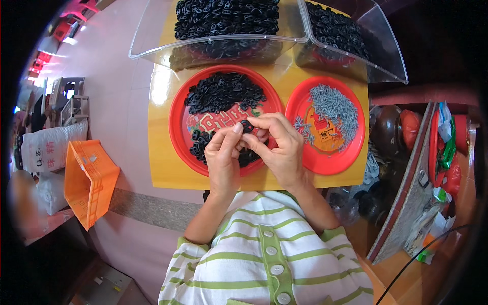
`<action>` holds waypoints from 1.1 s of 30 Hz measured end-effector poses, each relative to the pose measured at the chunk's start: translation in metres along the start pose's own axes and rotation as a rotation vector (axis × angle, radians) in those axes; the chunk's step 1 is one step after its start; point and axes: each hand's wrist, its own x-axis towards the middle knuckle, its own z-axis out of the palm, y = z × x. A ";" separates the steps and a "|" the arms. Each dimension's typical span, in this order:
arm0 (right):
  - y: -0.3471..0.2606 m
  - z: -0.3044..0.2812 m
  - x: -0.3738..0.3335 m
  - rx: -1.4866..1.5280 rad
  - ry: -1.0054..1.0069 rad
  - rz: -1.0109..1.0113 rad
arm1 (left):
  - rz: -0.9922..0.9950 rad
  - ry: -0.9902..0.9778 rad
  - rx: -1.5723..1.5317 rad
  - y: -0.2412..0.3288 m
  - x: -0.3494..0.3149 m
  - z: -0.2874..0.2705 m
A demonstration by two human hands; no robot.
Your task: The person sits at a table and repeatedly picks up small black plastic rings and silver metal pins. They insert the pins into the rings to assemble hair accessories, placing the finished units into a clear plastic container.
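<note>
Over the near right side of a round red tray (175, 129), my two hands meet at the fingertips. A small black plastic piece with a hole (247, 126) is pinched between my left hand (224, 152) and my right hand (279, 147). Black pieces (223, 92) lie heaped in the tray's far half, and a smaller pile (201, 145) lies close to my left fingers. To the right, a second red tray (325, 166) bears many grey screw-like pins (335, 109). Whether my right fingers also hold a pin is hidden.
Two clear plastic bins full of black pieces (226, 20) (335, 30) stand at the far side of the yellow table (160, 173). An orange crate (91, 183) and a white sack (46, 147) sit on the floor at left. Bags and jars crowd the right side.
</note>
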 end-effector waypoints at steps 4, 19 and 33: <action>0.000 -0.009 0.004 0.097 -0.064 0.067 | 0.030 -0.105 -0.034 0.004 -0.003 0.004; 0.004 -0.023 -0.004 0.323 -0.278 0.180 | 0.345 -0.362 0.311 0.008 -0.003 -0.014; 0.009 -0.042 0.017 0.168 -0.207 0.133 | 0.206 -0.350 0.289 0.018 -0.001 -0.001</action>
